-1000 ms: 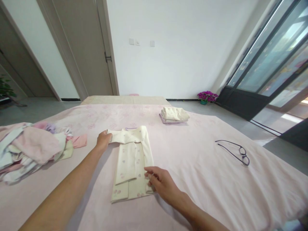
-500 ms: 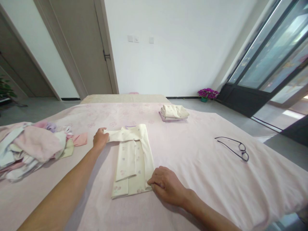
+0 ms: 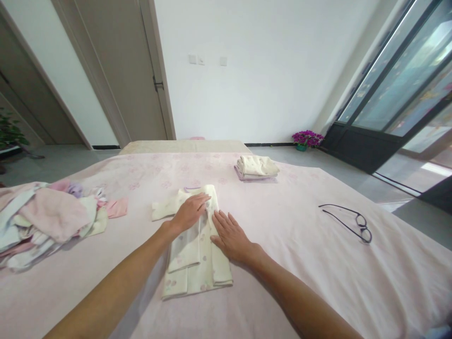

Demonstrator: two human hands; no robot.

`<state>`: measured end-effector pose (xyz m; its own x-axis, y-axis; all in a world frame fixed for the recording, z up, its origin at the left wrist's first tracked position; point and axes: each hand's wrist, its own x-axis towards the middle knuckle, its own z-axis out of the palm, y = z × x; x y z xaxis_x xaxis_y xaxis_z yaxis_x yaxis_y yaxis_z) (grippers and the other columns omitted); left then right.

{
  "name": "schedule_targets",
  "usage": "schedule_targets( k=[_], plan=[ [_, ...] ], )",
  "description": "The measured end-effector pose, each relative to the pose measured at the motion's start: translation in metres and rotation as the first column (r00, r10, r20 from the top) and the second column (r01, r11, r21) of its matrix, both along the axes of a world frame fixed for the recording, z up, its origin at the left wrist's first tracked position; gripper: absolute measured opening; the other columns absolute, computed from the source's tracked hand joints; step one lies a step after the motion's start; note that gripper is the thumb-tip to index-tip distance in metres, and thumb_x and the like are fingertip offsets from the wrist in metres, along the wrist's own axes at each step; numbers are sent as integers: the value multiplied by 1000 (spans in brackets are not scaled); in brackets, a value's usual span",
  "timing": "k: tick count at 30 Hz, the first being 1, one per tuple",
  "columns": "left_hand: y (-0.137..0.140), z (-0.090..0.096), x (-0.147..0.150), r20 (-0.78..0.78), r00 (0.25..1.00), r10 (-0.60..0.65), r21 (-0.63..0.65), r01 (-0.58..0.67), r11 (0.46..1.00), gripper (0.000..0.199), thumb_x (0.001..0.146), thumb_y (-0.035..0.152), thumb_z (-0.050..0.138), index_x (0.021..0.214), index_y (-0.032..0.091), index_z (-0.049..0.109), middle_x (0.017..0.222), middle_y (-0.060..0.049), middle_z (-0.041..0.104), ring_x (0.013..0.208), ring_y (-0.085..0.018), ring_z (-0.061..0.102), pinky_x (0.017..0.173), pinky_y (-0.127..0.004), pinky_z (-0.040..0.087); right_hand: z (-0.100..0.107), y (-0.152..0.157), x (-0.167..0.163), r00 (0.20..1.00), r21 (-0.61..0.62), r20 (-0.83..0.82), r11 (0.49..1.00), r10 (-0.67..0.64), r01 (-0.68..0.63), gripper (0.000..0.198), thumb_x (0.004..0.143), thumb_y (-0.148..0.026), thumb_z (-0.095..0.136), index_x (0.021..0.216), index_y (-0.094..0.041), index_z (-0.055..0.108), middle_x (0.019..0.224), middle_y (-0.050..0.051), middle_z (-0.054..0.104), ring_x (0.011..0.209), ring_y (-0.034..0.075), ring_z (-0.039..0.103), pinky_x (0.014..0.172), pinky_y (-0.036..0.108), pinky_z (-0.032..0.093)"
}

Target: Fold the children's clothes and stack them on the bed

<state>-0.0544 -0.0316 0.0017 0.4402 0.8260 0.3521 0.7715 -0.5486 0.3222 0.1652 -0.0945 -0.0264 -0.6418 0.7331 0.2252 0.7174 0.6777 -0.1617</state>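
A cream long-sleeved child's top [image 3: 189,278] with small faded prints and a lilac neckline lies partly folded on the pink bedsheet. One of its sleeves [image 3: 160,210] sticks out to the left, past the body of the garment. My left hand [image 3: 192,210] rests on the upper part of the top, its fingers stretched toward the right side. Flat along the folded right edge lies my right hand [image 3: 231,235], fingers extended, partly on the cloth. Neither hand grips the fabric. Part of the sleeve fold is hidden under my left hand.
A heap of loose clothes [image 3: 52,216] lies at the left. Behind the top, toward the right, sits a stack of folded clothes [image 3: 257,167]. A pair of eyeglasses [image 3: 360,223] rests on the pink sheet [image 3: 282,263] at the right. Purple flowers [image 3: 307,138] stand by the wall.
My left hand has let go of the sleeve end and moved right onto the top. My right hand has released the lower right corner and slid up the edge, opening flat.
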Motion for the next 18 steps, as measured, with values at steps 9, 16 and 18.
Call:
schedule_targets(
  k=[9,16,18],
  plan=[
    [10,-34,11,-336,942,-3,-45,-12,999,51,98,34,42,147,24,41,156,-10,36,145,-27,30,116,-50,22,8,-54,1,996,-38,-58,997,71,-74,66,98,-39,48,153,-9,27,158,18,25,149,29,17,121,53,18],
    [9,-37,11,-357,934,12,-40,-28,999,50,98,32,42,147,25,41,156,-9,37,144,-28,31,115,-49,22,35,-71,14,982,-305,-143,939,123,-162,64,97,-41,47,151,-9,32,155,18,34,144,27,30,117,45,28],
    [8,-37,11,-361,932,13,-32,-27,999,49,98,33,41,147,24,41,156,-9,37,144,-28,31,116,-49,22,42,-71,21,976,-311,-207,942,60,-124,64,89,-36,59,145,-13,41,147,16,46,133,27,44,109,41,37]
  ],
)
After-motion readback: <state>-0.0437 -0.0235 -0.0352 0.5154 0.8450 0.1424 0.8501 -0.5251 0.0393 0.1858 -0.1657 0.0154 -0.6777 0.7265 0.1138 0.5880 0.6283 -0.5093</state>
